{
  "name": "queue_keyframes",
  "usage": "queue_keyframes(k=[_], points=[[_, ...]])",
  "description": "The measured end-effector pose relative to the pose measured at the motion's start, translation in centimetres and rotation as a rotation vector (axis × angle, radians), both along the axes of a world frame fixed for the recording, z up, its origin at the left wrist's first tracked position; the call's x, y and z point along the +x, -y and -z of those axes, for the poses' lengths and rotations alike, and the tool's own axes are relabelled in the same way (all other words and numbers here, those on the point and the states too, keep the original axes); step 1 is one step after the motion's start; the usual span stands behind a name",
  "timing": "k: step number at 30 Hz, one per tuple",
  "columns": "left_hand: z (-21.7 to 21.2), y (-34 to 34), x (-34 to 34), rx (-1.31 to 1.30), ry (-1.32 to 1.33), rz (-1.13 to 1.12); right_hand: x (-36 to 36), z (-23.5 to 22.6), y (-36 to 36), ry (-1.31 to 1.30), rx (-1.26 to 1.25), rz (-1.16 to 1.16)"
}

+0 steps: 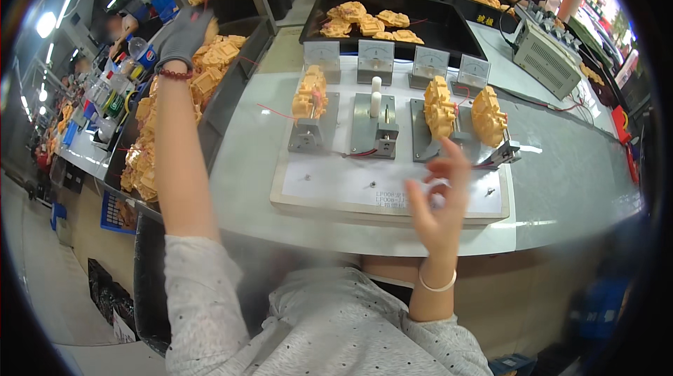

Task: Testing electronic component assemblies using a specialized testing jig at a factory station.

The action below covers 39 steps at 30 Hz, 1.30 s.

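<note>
A grey-gloved left hand (184,34) reaches into a black tray (242,71) of yellow plastic parts (214,60), grip unclear. The bare right hand (438,201) hovers open, empty, just below a mounted yellow part (439,106).

four meters (376,59); four clamp fixtures (374,127)

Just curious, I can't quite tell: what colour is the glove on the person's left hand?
Grey; the glove shows best in the head view, over the tray's orange parts.
</note>
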<state>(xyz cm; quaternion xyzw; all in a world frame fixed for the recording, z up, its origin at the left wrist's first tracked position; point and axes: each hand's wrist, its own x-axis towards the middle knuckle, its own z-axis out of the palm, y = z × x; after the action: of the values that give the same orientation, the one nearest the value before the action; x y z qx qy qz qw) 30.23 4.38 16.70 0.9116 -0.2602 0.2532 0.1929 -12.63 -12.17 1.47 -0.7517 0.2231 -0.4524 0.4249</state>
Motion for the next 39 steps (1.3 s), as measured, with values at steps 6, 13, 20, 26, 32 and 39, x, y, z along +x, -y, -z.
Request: queue_keyframes(k=[6, 13, 20, 26, 32, 39], points=[[1.8, 7.2, -10.0, 0.075, -0.046, 0.083, -2.2, 1.3, 3.0, -0.025, 0.034, 0.065], [4.3, 18.0, -30.0, 0.716, -0.421, 0.962, -1.7, 2.3, 3.7, 0.296, 0.145, -0.154], [2.4, 19.0, -27.4, 0.111, 0.04, 0.774, -2.2, 3.3, 4.7, 0.284, 0.093, -0.151], [-2.9, 5.8, -3.6, 0.067, 0.135, 0.22, -9.0, 2.1, 4.7, 0.335, 0.15, 0.121], [0.0, 6.5, -1.2, 0.415, 0.062, -0.075, -12.9, 1.8, 6.6, 0.088, 0.038, 0.279], [3.4, 25.3, -30.4, 0.526, -0.412, 1.125, -9.1, 3.9, 11.3, 0.083, 0.125, 0.122]])
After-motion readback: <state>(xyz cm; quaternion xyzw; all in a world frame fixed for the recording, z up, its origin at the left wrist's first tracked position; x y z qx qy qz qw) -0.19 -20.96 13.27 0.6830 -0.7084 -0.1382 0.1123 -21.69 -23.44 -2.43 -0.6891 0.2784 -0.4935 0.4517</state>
